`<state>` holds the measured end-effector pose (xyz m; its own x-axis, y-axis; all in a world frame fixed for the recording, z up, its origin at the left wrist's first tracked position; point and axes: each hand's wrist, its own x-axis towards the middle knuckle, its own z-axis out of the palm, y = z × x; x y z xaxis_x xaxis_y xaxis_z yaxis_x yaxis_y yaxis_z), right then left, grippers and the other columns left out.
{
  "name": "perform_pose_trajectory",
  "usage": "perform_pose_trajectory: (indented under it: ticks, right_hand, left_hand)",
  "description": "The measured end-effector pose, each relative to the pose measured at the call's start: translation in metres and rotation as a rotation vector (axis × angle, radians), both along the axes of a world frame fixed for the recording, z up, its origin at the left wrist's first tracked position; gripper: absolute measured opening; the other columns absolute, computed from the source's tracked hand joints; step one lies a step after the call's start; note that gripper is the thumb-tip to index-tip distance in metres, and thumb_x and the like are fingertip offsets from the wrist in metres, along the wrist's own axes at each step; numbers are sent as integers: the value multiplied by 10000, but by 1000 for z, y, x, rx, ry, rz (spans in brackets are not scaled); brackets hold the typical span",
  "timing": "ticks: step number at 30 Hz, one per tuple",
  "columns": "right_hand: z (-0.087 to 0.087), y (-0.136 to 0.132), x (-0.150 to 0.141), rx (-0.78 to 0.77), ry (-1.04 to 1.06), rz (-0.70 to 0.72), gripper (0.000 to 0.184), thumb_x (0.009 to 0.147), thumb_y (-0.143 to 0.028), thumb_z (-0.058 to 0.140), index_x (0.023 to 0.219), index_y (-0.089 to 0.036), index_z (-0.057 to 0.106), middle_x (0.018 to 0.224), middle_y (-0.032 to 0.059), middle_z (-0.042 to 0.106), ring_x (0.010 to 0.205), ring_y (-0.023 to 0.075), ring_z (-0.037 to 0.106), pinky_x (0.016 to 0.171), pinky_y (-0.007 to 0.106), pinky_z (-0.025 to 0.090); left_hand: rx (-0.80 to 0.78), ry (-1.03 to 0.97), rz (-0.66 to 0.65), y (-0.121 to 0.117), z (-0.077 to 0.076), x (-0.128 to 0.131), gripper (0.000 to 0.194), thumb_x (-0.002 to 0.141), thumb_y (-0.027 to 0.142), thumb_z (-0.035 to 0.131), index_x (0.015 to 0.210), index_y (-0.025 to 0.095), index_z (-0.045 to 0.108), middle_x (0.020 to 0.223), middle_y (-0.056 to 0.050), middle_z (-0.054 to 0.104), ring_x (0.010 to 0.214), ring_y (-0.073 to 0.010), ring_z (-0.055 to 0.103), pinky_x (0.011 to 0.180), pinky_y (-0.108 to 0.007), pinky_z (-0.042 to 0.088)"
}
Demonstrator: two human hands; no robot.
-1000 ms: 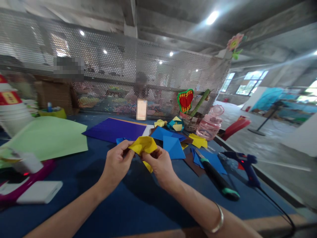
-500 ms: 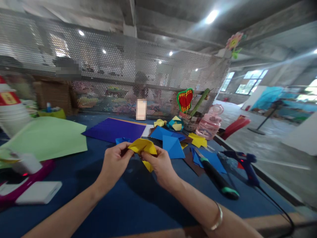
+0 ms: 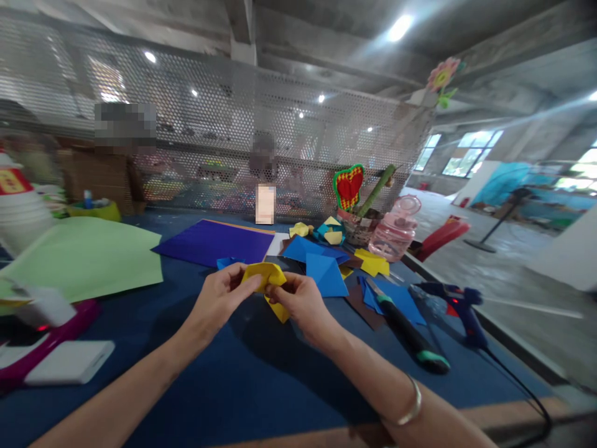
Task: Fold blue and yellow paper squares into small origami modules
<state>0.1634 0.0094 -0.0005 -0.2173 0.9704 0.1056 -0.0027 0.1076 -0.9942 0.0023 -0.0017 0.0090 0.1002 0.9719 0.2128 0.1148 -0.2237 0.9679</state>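
Observation:
Between my two hands, above the blue tabletop, is a piece of folded yellow paper (image 3: 265, 272). My left hand (image 3: 222, 297) pinches its left side, with the thumb lying over the front. My right hand (image 3: 302, 303) grips the right side between thumb and fingers, and a yellow flap hangs below. The far fingers of both hands are partly hidden by the paper. Just behind my left hand lies a small blue folded paper (image 3: 228, 262). Blue paper sheets (image 3: 325, 275) lie to the right of my right hand.
Purple paper (image 3: 214, 241) and light green paper (image 3: 93, 258) lie at the left. To the right are a black-handled soldering-iron-like tool (image 3: 413, 336), a glue gun (image 3: 466, 308) with its cord, yellow paper (image 3: 373, 262) and a pink bottle (image 3: 394, 233). A white power bank (image 3: 69, 362) rests front left.
The left thumb has slid inward over the yellow paper. The paper's upper part looks narrower and more folded, and my right fingers have shifted slightly at its edge.

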Motion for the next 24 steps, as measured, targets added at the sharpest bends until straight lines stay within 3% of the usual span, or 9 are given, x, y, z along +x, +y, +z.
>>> perform_pose_trajectory:
  ticks: [5,9,16,21,24]
  right_hand:
    - [-8,0,0,182,-230,17,137,696,-190,538,754,-146,655,631,-22,532,566,95,426,503,208,311]
    - [-10,1,1,235,-319,-12,124,702,-198,524,741,-158,634,627,-23,526,579,103,442,506,206,315]
    - [-10,0,1,259,-340,-3,92,718,-227,537,702,-162,600,622,-30,520,566,96,431,502,204,313]
    - [-8,2,3,182,-306,38,95,700,-219,543,703,-151,609,602,-34,519,542,89,422,493,206,312]
    - [-5,4,4,100,-238,65,132,692,-218,550,763,-145,634,652,-17,578,567,97,468,525,210,350]
  left_hand:
    - [163,389,110,0,-2,-1,176,760,303,572,821,169,668,708,5,643,664,-154,565,620,-247,401]
    - [214,502,187,-2,-2,0,162,729,208,484,749,170,640,635,23,592,604,-134,525,588,-236,374]
    - [208,511,215,0,-5,1,138,717,232,478,650,173,583,554,38,501,533,-114,453,536,-234,337]
    - [116,379,44,8,-7,-5,180,720,310,512,691,164,614,631,4,592,617,-145,534,596,-255,401]
    - [-62,186,-66,11,-2,-8,275,707,414,560,743,155,644,683,-21,654,647,-163,592,624,-276,455]
